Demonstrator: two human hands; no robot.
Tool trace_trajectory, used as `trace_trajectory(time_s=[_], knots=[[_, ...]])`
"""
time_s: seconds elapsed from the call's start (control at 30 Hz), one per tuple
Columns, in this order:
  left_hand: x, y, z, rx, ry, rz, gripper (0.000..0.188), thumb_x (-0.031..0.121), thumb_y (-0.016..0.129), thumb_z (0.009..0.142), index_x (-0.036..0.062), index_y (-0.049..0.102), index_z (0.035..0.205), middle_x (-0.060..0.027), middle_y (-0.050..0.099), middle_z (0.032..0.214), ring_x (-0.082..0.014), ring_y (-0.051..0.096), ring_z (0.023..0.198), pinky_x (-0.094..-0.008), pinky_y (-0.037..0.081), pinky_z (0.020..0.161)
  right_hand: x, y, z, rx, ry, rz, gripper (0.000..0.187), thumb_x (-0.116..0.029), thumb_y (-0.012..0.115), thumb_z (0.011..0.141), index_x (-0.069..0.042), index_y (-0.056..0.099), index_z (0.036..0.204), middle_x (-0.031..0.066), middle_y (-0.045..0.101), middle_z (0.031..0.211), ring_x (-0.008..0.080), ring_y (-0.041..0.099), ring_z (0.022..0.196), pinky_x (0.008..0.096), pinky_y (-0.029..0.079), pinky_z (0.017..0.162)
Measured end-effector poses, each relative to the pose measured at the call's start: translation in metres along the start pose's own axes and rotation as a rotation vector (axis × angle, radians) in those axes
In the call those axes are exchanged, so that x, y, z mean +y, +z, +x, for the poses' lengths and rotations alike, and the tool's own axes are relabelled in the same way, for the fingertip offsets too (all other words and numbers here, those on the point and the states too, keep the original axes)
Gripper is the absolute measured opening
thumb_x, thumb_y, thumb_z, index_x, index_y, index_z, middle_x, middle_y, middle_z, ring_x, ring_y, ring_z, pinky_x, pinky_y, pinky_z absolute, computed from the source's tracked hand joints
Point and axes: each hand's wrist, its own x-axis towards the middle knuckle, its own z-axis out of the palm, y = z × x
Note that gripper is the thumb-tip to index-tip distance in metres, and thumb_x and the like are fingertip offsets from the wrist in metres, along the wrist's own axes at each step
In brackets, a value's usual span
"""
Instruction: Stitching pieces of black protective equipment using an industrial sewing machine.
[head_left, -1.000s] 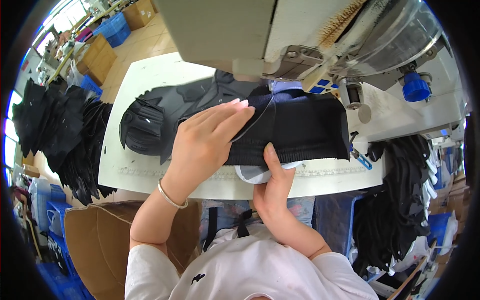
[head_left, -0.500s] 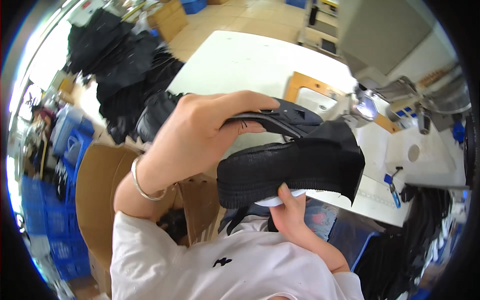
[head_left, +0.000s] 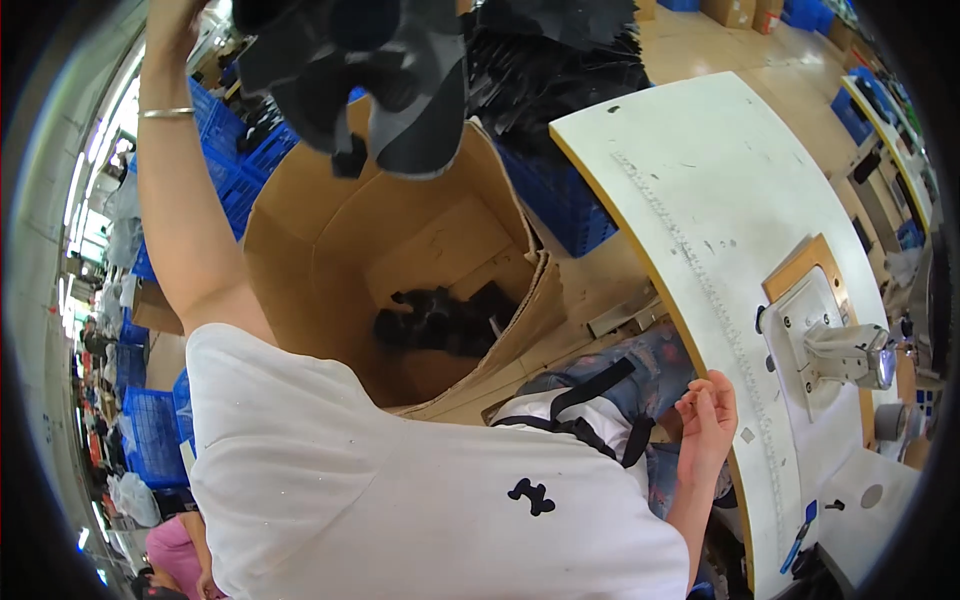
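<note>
"Where is your left hand point(head_left: 178, 25)?"

"High and out to my side, cut off by the upper edge of the view. I can't tell how far its fingers are open, or whether they grip anything. My bangle point(head_left: 167, 113) sits on that wrist."

"And the black piece point(head_left: 420, 110)?"

"Just right of my left hand, its cut-out lower edge hanging down. It covers part of the box point(head_left: 300, 205), which gapes below and to the right of that hand. A few dark scraps point(head_left: 440, 322) lie on the bottom of it."

"What about your right hand point(head_left: 708, 405)?"

"Well apart from the left, by the near edge of the table point(head_left: 720, 160). I have its fingers loosely curled, half open, the thumb close to the fingertips, and I see nothing held in them."

"What's around that one?"

"The machine's arm point(head_left: 850, 355) is to its right, across the table. The blue snips point(head_left: 798, 540) lie on the table, lower and to the right of it. Up and to the left of it, well apart, there's a black pile point(head_left: 560, 60), with a blue crate point(head_left: 555, 205) nearer my hand."
</note>
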Motion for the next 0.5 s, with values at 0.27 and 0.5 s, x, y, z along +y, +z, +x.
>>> trace_trajectory(time_s=[0.27, 0.5], knots=[[-0.179, -0.027, -0.132, -0.16, -0.238, 0.384, 0.023, 0.01, 0.066, 0.084, 0.008, 0.07, 0.107, -0.0026, 0.069, 0.095, -0.0109, 0.062, 0.078, -0.0262, 0.05, 0.062, 0.03, -0.011, -0.001, 0.047, 0.113, 0.007, 0.023, -0.007, 0.055, 0.094, -0.006, 0.056, 0.117, 0.0032, 0.061, 0.095, 0.0092, 0.059, 0.081, 0.0244, 0.053, 0.073], [-0.24, 0.035, -0.228, -0.168, -0.48, 0.18, 0.02, 0.001, 0.065, 0.079, 0.0022, 0.071, 0.099, -0.0032, 0.069, 0.093, -0.0122, 0.062, 0.083, -0.0248, 0.049, 0.077, 0.034, -0.028, 0.002, 0.193, 0.168, -0.057, 0.02, -0.009, 0.056, 0.094, -0.007, 0.058, 0.113, 0.0021, 0.062, 0.094, 0.0096, 0.059, 0.079, 0.025, 0.052, 0.072]])
